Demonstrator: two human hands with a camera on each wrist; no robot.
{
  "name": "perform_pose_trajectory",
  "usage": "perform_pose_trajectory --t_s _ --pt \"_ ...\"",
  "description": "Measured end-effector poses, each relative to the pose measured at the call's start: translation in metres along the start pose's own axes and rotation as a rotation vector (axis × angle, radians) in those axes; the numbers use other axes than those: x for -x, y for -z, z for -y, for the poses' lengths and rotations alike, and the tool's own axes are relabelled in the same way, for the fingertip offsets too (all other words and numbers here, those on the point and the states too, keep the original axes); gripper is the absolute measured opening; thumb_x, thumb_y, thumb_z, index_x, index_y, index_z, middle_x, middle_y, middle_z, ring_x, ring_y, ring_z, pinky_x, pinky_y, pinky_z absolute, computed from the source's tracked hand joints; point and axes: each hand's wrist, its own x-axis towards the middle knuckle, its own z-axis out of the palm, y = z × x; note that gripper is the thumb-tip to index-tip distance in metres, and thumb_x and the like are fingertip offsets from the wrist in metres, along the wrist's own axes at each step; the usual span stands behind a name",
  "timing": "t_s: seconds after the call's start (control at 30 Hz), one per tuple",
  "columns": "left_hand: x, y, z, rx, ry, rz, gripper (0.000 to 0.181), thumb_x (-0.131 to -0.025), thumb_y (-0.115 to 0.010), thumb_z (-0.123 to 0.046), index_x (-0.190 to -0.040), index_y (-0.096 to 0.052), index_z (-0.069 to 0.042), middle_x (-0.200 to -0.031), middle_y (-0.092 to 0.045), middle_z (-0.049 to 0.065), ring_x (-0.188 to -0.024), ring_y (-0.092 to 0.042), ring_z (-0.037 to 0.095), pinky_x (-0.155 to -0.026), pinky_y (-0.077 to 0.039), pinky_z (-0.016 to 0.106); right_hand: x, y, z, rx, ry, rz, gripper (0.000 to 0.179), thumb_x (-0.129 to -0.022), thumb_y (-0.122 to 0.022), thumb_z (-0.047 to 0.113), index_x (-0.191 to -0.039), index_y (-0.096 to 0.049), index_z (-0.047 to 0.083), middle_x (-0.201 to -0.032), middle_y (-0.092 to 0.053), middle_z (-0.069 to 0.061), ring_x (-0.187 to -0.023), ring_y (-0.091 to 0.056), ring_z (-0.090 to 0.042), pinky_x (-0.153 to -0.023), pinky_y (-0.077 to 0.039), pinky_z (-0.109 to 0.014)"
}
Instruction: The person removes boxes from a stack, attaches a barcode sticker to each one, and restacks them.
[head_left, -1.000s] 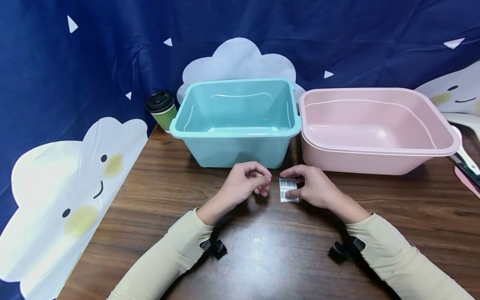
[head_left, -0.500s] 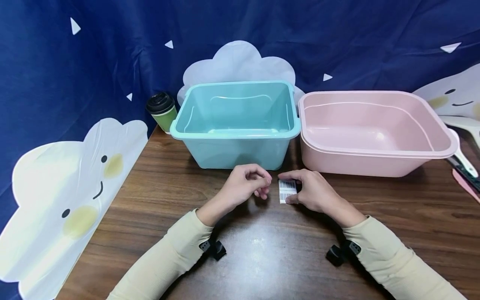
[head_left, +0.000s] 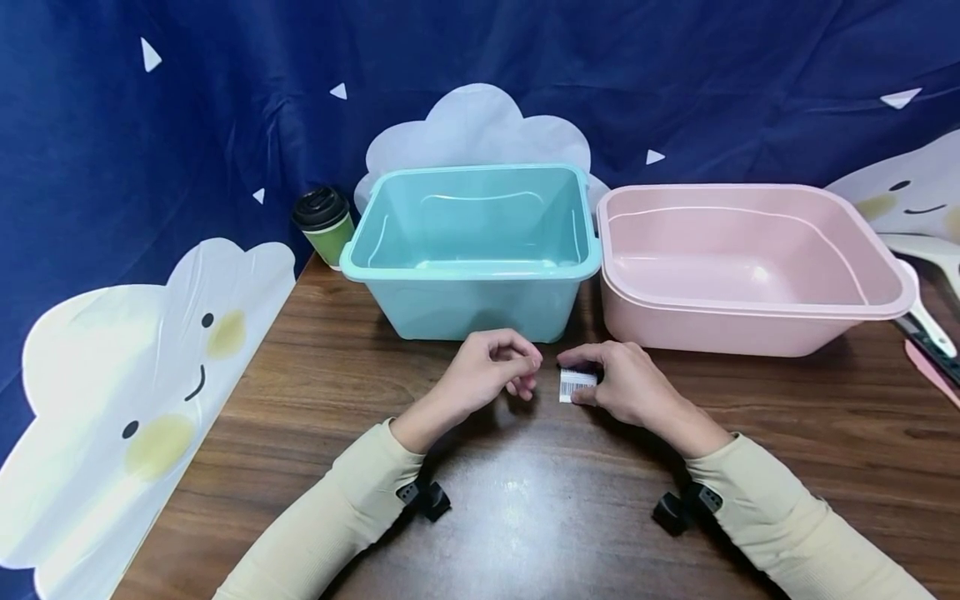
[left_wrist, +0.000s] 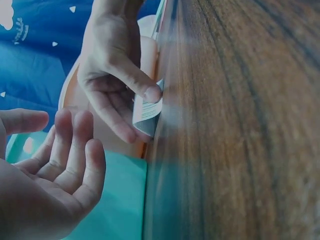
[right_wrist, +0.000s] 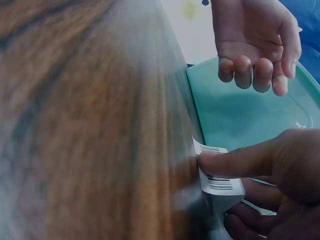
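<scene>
The step in hand appeared to be the taking up of a small barcode label [head_left: 576,381], which stood close to the surface [head_left: 517,533], in front of the turquoise bin [head_left: 480,308] and just off its lower right corner. The person's right hand [head_left: 633,385] pinched it: the thumb pressed on the printed face while the other fingers curved around toward the far side, and the wrist views showed the label bowed between them. Whether its lower edge touched the surface could not be told for certain. The left hand [head_left: 487,369] was near the label but apart from it, in front of the bin's right half, its fingers loosely bent, the palm partly turned up and nothing in its grasp. Farther from the work, a pink basin [head_left: 738,333] stood to the right of the bin, and a green cup with a black lid [head_left: 327,229] stood at its left. The next move seemed to call for a light, steady pinch, since so thin a label would likely crease or slip, with the left hand ready to steady its free edge.
</scene>
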Motion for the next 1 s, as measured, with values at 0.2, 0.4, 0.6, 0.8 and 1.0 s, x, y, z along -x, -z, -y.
perform_pose_trajectory --t_s 0.2,0.4,0.6,0.8,1.0 --pt "0.001 -0.001 0.0 -0.007 0.01 0.008 0.017 -0.095 -0.059 0.003 -0.106 -0.064 0.015 -0.071 -0.067 0.007 -0.058 -0.066 0.013 -0.068 -0.061 0.045 0.002 0.0 0.0 -0.044 -0.009 -0.022 0.044 -0.075 -0.085 0.005 -0.117 -0.074 0.008 -0.109 -0.077 -0.006 -0.097 -0.07 -0.022 -0.085 -0.053 -0.04" --pt "0.0 0.0 0.002 -0.042 -0.006 -0.008 0.018 -0.094 -0.061 0.001 -0.106 -0.065 0.013 -0.074 -0.069 0.015 -0.06 -0.069 0.015 -0.066 -0.061 0.041 0.002 0.003 0.007 -0.072 -0.023 -0.04 0.046 -0.075 -0.085 0.004 -0.12 -0.073 0.006 -0.101 -0.078 -0.007 -0.077 -0.068 -0.012 -0.077 -0.052 -0.032" --pt "-0.001 -0.001 0.006 -0.067 -0.004 -0.024 0.021 -0.093 -0.064 -0.002 -0.11 -0.064 0.011 -0.09 -0.07 0.029 -0.064 -0.068 0.012 -0.061 -0.056 0.026 0.005 0.006 0.02 -0.11 -0.003 -0.088 0.049 -0.074 -0.087 0.004 -0.121 -0.071 0.004 -0.094 -0.078 -0.007 -0.085 -0.071 -0.016 -0.078 -0.054 -0.036" --pt "-0.001 -0.003 0.006 -0.055 0.006 -0.031 0.023 -0.091 -0.066 0.0 -0.112 -0.064 0.009 -0.09 -0.071 0.02 -0.065 -0.065 0.01 -0.058 -0.053 0.023 0.009 0.008 0.031 -0.156 0.063 -0.145 0.052 -0.073 -0.087 0.001 -0.122 -0.07 0.003 -0.1 -0.077 -0.009 -0.087 -0.073 -0.018 -0.079 -0.058 -0.04" --pt "0.0 -0.004 0.003 -0.063 0.006 -0.061 0.025 -0.089 -0.067 0.0 -0.112 -0.064 0.008 -0.092 -0.072 0.019 -0.067 -0.065 0.01 -0.06 -0.054 0.025 0.012 0.008 0.038 -0.156 0.146 -0.215 0.051 -0.072 -0.087 -0.002 -0.12 -0.07 0.002 -0.109 -0.074 -0.011 -0.088 -0.073 -0.02 -0.075 -0.059 -0.039"
